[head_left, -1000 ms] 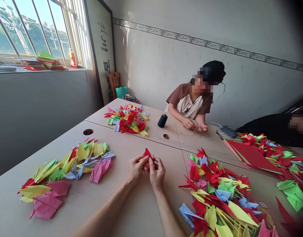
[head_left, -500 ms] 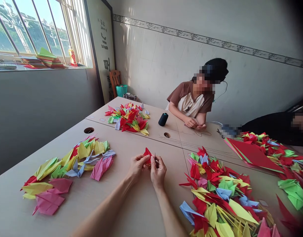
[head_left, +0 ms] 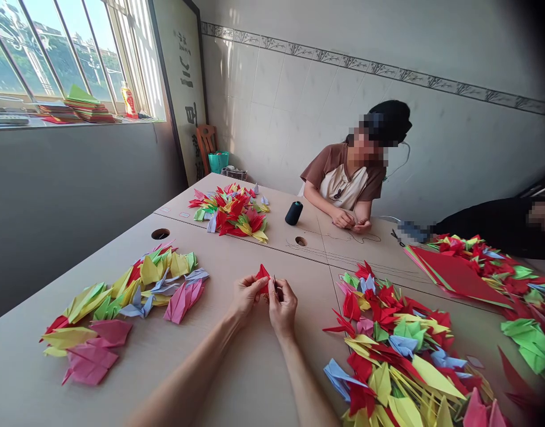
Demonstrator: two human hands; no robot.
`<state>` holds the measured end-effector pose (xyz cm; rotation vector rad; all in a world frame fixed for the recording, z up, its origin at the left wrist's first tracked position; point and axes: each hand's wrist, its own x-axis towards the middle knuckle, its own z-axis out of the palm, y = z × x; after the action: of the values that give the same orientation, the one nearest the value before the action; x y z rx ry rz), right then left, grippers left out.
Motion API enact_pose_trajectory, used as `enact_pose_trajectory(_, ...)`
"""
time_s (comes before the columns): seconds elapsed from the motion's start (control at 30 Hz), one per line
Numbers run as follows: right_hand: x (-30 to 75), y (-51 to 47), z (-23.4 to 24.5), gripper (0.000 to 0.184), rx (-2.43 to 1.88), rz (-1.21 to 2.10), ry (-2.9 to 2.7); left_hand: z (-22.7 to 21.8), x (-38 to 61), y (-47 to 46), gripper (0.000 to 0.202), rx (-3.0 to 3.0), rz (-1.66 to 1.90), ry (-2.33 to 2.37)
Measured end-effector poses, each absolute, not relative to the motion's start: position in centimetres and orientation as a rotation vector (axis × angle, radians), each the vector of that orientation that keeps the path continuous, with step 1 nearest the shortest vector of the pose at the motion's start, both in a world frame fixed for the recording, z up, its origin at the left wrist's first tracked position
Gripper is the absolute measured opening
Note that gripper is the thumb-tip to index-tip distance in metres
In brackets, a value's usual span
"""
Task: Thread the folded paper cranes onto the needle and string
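Close together over the middle of the table, both hands are at a small red folded paper. My left hand pinches its left side between thumb and fingers. My right hand is closed at its right side, thumb against the paper, with a thin dark pointed thing showing between the fingers; its kind cannot be made out. Something small and golden-brown shows below the paper, mostly hidden by the fingers. A row of folded paper cranes lies to the left, and a large heap of paper cranes to the right.
A dark thread spool stands beyond my hands, near a round table hole. Loose dark threads run across the table. Another person sits opposite, hands together. More cranes lie at the back; red paper sheets lie right.
My hands stay together at the red paper, with only a slight shift of the fingers. The view has moved a little; the cranes and spool lie as before.
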<state>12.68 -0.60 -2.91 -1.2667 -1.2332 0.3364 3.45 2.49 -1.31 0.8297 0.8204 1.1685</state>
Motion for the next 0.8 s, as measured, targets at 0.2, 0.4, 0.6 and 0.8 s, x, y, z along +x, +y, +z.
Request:
enact_pose_trajectory(0.2,12.63,-0.43,-2.85,0.030,-1.271,0.441,-1.104,-1.34,3.58,2.55,0.033,0.804,1.193,0.818)
enact_pose_trajectory(0.4,12.75,-0.44,-2.86,0.031,-1.309,0.436,-1.134,-1.05,3.53,2.40,0.031,0.847,1.163,0.835)
enact_pose_trajectory(0.6,12.93,-0.38,-3.32,0.026,-1.283,0.482,-1.180,-0.60,3.46,2.41,0.029,0.834,1.137,0.799)
enact_pose_trajectory(0.8,12.95,-0.48,-3.32,0.025,-1.281,0.519,-1.233,-0.73,3.16,2.82,0.027,0.848,1.143,0.816)
